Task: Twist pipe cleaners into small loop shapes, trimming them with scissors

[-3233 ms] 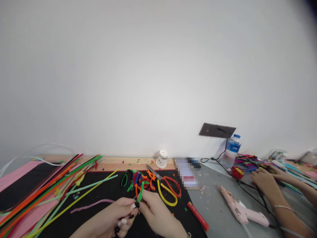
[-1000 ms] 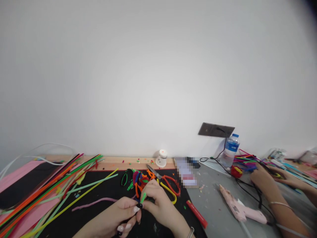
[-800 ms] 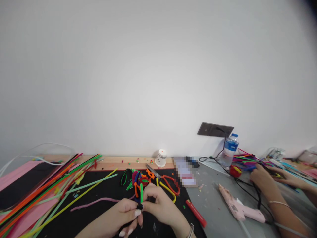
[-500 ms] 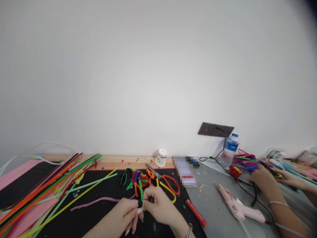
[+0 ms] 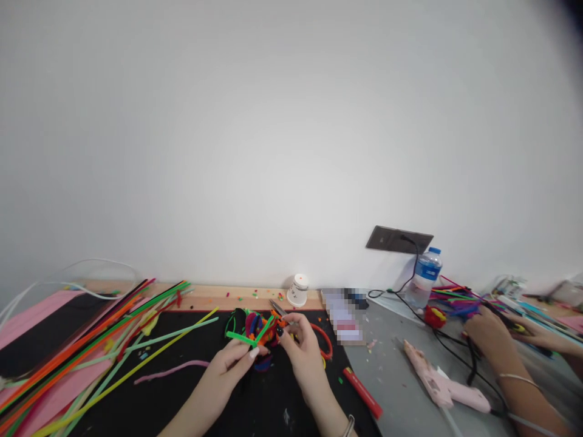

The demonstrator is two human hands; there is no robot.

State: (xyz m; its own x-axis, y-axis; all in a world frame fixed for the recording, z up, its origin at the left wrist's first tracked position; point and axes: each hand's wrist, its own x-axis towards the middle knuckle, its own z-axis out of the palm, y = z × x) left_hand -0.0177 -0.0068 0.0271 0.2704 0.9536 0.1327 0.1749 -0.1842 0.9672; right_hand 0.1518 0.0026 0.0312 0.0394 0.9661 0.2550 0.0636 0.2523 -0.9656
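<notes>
My left hand [image 5: 230,362] pinches a bright green pipe cleaner [image 5: 243,337] bent into a V between thumb and fingers. My right hand [image 5: 299,346] is closed by the colourful pile, its fingertips together at a small dark bit that I cannot make out. Under and behind both hands lies a heap of bent pipe cleaners [image 5: 251,321] in blue, purple, orange and green, on a black mat [image 5: 246,406]. The metal blades of scissors [image 5: 277,308] stick out just beyond my right fingers; the red handle loop [image 5: 327,341] shows to their right.
Long pipe cleaners [image 5: 113,321] spread over the left side. A white paper cup [image 5: 298,290] stands behind the pile. To the right are a phone [image 5: 341,315], a red stick-like packet [image 5: 363,393], a pink glue gun [image 5: 437,382], a bottle [image 5: 423,278] and another person's hands [image 5: 489,337].
My hands have moved apart. My left hand now shows the green pipe cleaner bent into a V, while my right hand has moved up and right to the pile near the scissors.
</notes>
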